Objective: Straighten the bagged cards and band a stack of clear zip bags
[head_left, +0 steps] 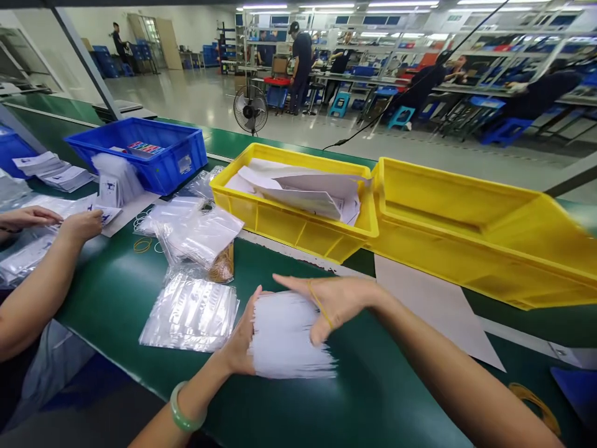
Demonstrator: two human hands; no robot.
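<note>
My left hand (242, 342) grips a thick stack of white paper sheets (291, 336) from its left side, with the uneven sheet edges facing me. Over the stack's upper right, my right hand (338, 302) is spread, fingers stretched out and thumb apart near the paper. A yellow rubber band (321, 305) is looped across that hand. Whether the right thumb touches the stack, I cannot tell. Just left of the stack lies a pile of clear plastic bags (191, 314) on the green table (373, 386).
Behind my hands stand a yellow bin (289, 230) holding papers and another yellow bin (466, 261). A blue crate (163, 165) is at back left. A co-worker's hands (79, 227) handle printed cards at left. Rubber bands (534, 401) lie at lower right.
</note>
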